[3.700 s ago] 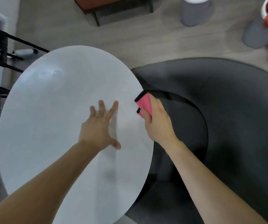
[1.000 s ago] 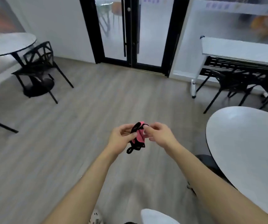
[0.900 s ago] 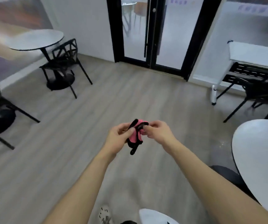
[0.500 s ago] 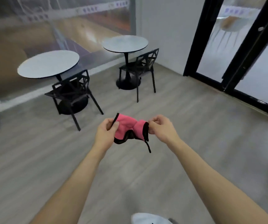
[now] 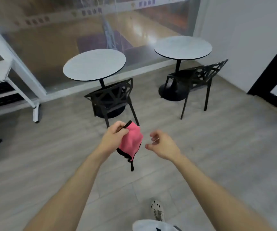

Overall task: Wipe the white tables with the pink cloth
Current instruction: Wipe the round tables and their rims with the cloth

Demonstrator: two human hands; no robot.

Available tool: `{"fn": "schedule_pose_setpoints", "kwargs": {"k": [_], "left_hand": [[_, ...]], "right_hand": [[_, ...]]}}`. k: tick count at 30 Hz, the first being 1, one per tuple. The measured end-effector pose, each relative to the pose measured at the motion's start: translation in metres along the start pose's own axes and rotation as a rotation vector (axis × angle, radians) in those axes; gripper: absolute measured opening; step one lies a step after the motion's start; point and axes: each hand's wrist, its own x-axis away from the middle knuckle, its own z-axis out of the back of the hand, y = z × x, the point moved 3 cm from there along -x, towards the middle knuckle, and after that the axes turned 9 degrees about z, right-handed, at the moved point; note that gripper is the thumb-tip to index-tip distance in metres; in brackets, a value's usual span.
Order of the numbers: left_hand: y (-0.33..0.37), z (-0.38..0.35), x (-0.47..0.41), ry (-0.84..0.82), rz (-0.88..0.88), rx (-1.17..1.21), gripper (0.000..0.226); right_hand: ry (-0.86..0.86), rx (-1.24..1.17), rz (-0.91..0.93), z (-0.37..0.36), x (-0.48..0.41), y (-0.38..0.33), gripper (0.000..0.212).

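My left hand (image 5: 114,136) pinches the top corner of the pink cloth (image 5: 131,140), which has a black hem and hangs down in the air in front of me. My right hand (image 5: 162,144) floats just right of the cloth, fingers loosely curled, touching nothing. Two round white tables stand ahead by the glass wall: the nearer table (image 5: 94,65) at centre left and the farther table (image 5: 182,47) at the right. Both hands are well short of either table.
A black chair (image 5: 112,95) stands in front of the nearer table, and a second black chair (image 5: 199,77) beside the farther one. A white wheeled frame (image 5: 22,85) stands at the left. Grey wood floor lies between me and the tables. My shoe (image 5: 157,210) shows below.
I turned from the wiped table and the glass doors toward two other round tables. Both hands held the cloth stretched between them; now my right hand has let go and only the left holds it.
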Motion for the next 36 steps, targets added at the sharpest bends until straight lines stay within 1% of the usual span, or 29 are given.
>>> {"fn": "schedule_pose_setpoints", "kwargs": {"k": [3,5,6,7,8,10,11,13,14,15,16,18,20,23,25,28,30,32,34,36], "left_hand": [[0.021,0.036,-0.043,-0.073,-0.068,-0.076,0.015],[0.030,0.066,-0.073,-0.111,-0.097,-0.086,0.018],[0.032,0.081,-0.086,-0.126,-0.105,-0.083,0.019],[0.032,0.096,-0.100,-0.126,-0.111,-0.080,0.020],[0.030,0.112,-0.115,-0.118,-0.114,-0.070,0.020],[0.020,0.149,-0.149,-0.063,-0.108,-0.036,0.017],[0.013,0.169,-0.168,-0.006,-0.101,-0.026,0.017],[-0.005,0.213,-0.213,0.124,-0.071,0.004,0.023],[-0.013,0.234,-0.235,0.177,-0.050,0.028,0.025],[-0.018,0.254,-0.258,0.221,-0.020,0.045,0.020],[-0.024,0.273,-0.282,0.238,0.002,0.067,0.012],[-0.030,0.307,-0.329,0.240,0.048,0.086,0.022],[-0.030,0.338,-0.375,0.215,0.051,0.059,0.029],[-0.022,0.382,-0.445,0.215,0.015,-0.021,0.025],[-0.016,0.402,-0.489,0.174,-0.002,-0.032,0.027],[-0.003,0.422,-0.548,0.106,-0.039,-0.043,0.024],[0.004,0.434,-0.591,0.068,-0.044,-0.037,0.021],[0.008,0.449,-0.633,0.047,-0.029,-0.050,0.019],[0.010,0.465,-0.676,0.052,-0.028,-0.098,0.017],[0.012,0.479,-0.714,0.073,-0.039,-0.139,0.012]], "right_hand": [[-0.110,0.071,0.146,-0.013,-0.078,-0.030,0.075],[-0.162,0.124,0.255,-0.025,-0.127,-0.054,0.082],[-0.185,0.152,0.285,-0.033,-0.149,-0.067,0.081],[-0.209,0.171,0.303,-0.040,-0.171,-0.078,0.074],[-0.235,0.194,0.305,-0.049,-0.194,-0.088,0.059],[-0.289,0.257,0.279,-0.067,-0.239,-0.104,0.019],[-0.310,0.263,0.262,-0.077,-0.260,-0.111,0.020],[-0.352,0.249,0.237,-0.096,-0.302,-0.122,0.038],[-0.359,0.246,0.229,-0.105,-0.322,-0.128,0.041],[-0.359,0.243,0.219,-0.114,-0.341,-0.137,0.041],[-0.348,0.230,0.210,-0.124,-0.361,-0.148,0.042],[-0.285,0.171,0.174,-0.139,-0.398,-0.172,0.043],[-0.216,0.141,0.141,-0.149,-0.435,-0.196,0.038],[-0.175,0.158,0.131,-0.157,-0.486,-0.228,0.029],[-0.192,0.178,0.086,-0.161,-0.514,-0.237,0.027],[-0.221,0.237,0.031,-0.169,-0.556,-0.243,0.035],[-0.162,0.248,-0.025,-0.171,-0.587,-0.245,0.035],[-0.081,0.252,-0.124,-0.175,-0.622,-0.248,0.032],[0.004,0.151,-0.182,-0.184,-0.662,-0.250,0.032],[0.088,-0.045,-0.225,-0.200,-0.709,-0.253,0.029]]}}
